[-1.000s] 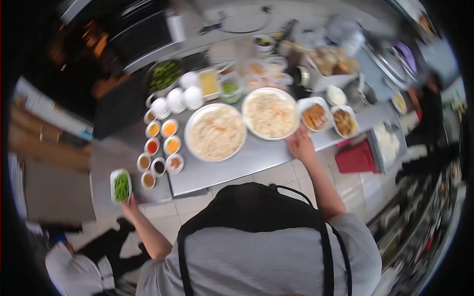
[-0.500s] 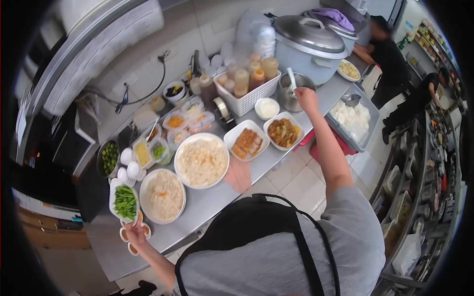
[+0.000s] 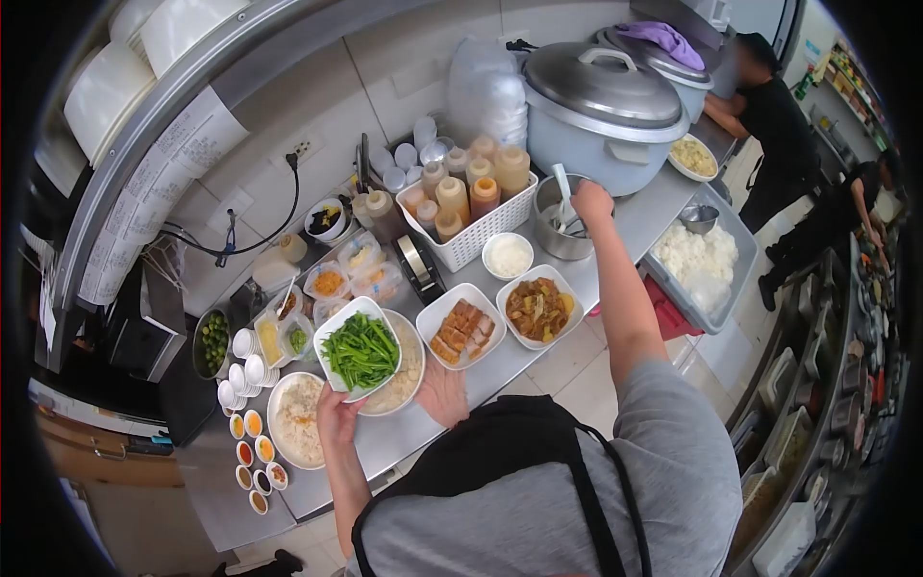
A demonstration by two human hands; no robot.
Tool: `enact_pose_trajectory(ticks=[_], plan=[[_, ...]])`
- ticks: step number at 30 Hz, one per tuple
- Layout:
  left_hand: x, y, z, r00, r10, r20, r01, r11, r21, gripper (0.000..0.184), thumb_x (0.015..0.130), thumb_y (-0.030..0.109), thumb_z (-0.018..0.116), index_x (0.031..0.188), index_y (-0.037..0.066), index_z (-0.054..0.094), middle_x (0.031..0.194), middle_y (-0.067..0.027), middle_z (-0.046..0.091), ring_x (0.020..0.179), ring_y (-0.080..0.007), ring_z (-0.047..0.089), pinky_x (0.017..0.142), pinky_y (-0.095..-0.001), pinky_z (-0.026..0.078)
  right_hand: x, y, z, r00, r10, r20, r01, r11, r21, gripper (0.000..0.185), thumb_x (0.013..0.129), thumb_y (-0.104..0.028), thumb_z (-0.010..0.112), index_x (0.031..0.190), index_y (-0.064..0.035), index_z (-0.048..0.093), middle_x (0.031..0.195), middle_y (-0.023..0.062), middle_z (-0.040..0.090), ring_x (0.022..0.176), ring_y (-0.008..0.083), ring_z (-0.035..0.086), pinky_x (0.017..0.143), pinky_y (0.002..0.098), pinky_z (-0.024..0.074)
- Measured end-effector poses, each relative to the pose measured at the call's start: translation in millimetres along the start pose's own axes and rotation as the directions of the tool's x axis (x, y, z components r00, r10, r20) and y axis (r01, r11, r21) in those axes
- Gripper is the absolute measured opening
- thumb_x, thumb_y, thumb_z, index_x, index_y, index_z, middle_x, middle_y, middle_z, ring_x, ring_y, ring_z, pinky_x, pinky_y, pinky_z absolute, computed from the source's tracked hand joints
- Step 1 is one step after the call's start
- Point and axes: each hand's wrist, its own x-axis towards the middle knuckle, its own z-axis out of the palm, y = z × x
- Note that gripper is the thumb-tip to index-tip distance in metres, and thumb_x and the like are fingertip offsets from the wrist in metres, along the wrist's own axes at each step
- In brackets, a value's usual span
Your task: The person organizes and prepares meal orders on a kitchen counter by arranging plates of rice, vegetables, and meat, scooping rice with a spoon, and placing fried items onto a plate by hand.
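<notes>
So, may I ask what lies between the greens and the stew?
In the head view: the edge of a large round bowl, then a dish of sliced meat.

A white basket of squeeze bottles stands at twelve o'clock; at one, a large lidded cooker, with a purple cloth draped over the second cooker behind it; at two, a person in black; at three, a grey tub of white rice with a metal scoop resting on it; at ten, a black cable plugged into a wall outlet; between nine and ten, printed slips.
</notes>
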Motion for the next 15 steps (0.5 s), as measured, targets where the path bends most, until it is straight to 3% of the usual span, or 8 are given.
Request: enact_pose_trajectory(ticks=[2,3,5,10,12,15], plan=[[1,-4,-7,0.999,-0.041,0.021,0.04,0.999,0.015,0.049,0.071,-0.001,0.044,0.119,-0.002,0.041,0.108,-0.0145,0.055,0.09,-0.0243,0.06,0.068,-0.0347,0.057,14,13,17,0.958,-0.137,0.253,0.186,0.966,-0.179,0.029,0.075,-0.016,0.053,0.101,-0.0045,0.061,0.091,0.0158,0.064,0.087,0.0327,0.061,0.076,0.0382,0.0494],[2,-5,-12,0.999,-0.042,0.027,0.042,0.999,0.016,0.049,0.071,-0.001,0.044,0.119,-0.002,0.041,0.108,-0.0145,0.055,0.09,-0.0243,0.06,0.068,-0.0347,0.057,11,19,25,0.959,-0.132,0.25,0.181,0.967,-0.181,0.029,0.075,-0.016,0.053,0.101,-0.0045,0.061,0.091,0.0158,0.064,0.087,0.0327,0.061,0.076,0.0382,0.0494],[2,-7,-16,0.998,-0.055,0.037,0.053,0.997,0.05,0.049,0.071,-0.001,0.043,0.12,-0.002,0.041,0.106,-0.0147,0.055,0.088,-0.0243,0.061,0.067,-0.0348,0.057,-2,24,35,0.911,-0.245,0.331,0.363,0.858,-0.364,0.028,0.078,-0.017,0.052,0.101,-0.0057,0.062,0.093,0.0137,0.064,0.088,0.0308,0.062,0.076,0.0384,0.0496],[-9,-8,-32,0.999,-0.051,-0.01,0.052,0.992,0.118,0.047,0.07,0.0,0.043,0.117,-0.002,0.043,0.107,-0.0151,0.055,0.088,-0.025,0.061,0.065,-0.0331,0.057,24,25,48,0.93,-0.219,0.296,0.317,0.885,-0.34,0.022,0.08,-0.015,0.048,0.093,-0.007,0.065,0.096,0.0116,0.064,0.09,0.0284,0.061,0.073,0.0375,0.0502],[-17,-12,-38,0.998,-0.062,-0.024,0.065,0.993,0.102,0.048,0.07,-0.001,0.043,0.118,-0.002,0.043,0.106,-0.015,0.056,0.086,-0.0245,0.061,0.063,-0.0336,0.057,35,22,28,0.937,-0.291,0.194,0.343,0.873,-0.347,0.022,0.08,-0.013,0.047,0.091,-0.0072,0.066,0.097,0.0115,0.064,0.09,0.0277,0.062,0.072,0.0374,0.0504],[-26,-12,-48,0.997,-0.053,-0.049,0.055,0.997,0.051,0.048,0.07,0.0,0.043,0.118,-0.001,0.043,0.106,-0.0148,0.056,0.086,-0.0242,0.061,0.062,-0.0332,0.057,39,6,-15,0.939,-0.266,0.217,0.336,0.843,-0.42,0.021,0.08,-0.013,0.047,0.088,-0.0071,0.066,0.096,0.0122,0.064,0.09,0.027,0.062,0.071,0.0385,0.0503]])
